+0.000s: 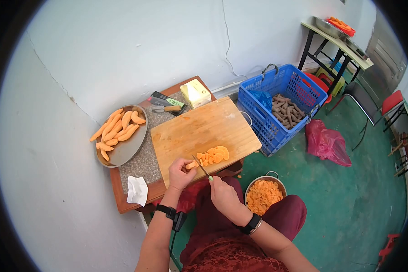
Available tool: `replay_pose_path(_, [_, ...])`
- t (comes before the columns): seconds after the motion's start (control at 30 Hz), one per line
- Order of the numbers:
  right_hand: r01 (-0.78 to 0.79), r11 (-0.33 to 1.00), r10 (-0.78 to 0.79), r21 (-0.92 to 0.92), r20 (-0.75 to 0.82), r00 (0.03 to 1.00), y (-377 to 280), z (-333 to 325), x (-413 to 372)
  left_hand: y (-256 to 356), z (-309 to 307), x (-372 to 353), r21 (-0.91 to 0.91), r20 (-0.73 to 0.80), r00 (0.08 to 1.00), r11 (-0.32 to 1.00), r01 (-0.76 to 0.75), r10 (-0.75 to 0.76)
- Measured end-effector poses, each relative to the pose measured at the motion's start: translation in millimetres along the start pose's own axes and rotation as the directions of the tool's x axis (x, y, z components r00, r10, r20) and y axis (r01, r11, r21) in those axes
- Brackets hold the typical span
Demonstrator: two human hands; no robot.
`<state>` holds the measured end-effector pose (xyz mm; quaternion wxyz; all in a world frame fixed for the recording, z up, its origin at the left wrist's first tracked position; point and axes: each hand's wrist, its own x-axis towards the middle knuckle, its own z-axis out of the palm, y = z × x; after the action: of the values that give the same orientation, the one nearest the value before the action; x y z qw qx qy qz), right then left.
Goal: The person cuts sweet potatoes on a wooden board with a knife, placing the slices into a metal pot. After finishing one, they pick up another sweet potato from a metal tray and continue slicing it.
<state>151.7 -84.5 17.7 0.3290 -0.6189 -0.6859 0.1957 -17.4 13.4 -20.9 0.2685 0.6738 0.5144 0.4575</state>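
Note:
On the wooden cutting board (190, 127), my left hand (180, 173) grips the end of a peeled sweet potato (191, 165). My right hand (225, 196) is closed round the green handle of a knife (201, 166), its blade at the cut end of that piece. Orange sweet potato slices (214, 155) lie just right of the blade on the board. To the left, a metal tray (133, 147) holds several whole peeled sweet potatoes (118, 128). Below the board, beside my knee, a metal pot (283, 187) is filled with sliced sweet potato (263, 196).
A peeler-like tool with a wooden handle (172, 108), a tissue pack (196, 94) and a crumpled tissue (137, 190) lie around the board. A blue crate (258, 122) holds unpeeled sweet potatoes (287, 111). A pink plastic bag (327, 143) lies on the floor.

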Motion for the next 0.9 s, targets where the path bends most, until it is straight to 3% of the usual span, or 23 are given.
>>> replay_pose_path(0.43, [-0.140,0.983,0.162,-0.115,0.209,0.964,-13.8,-11.9,9.8,0.7,0.2,0.6,-0.011,0.002,1.000,1.000,0.017,-0.017])
replay_pose_path(0.83, [-0.124,0.987,0.145,-0.103,0.232,0.962,6.8,21.8,39.1,4.6,-1.3,1.7,-0.003,-0.001,0.998,0.998,-0.064,0.064])
replay_pose_path(0.9, [-0.127,0.991,0.131,-0.033,0.216,0.968,9.5,17.7,38.0,2.5,0.0,1.2,-0.020,-0.001,0.999,0.999,-0.049,0.049])
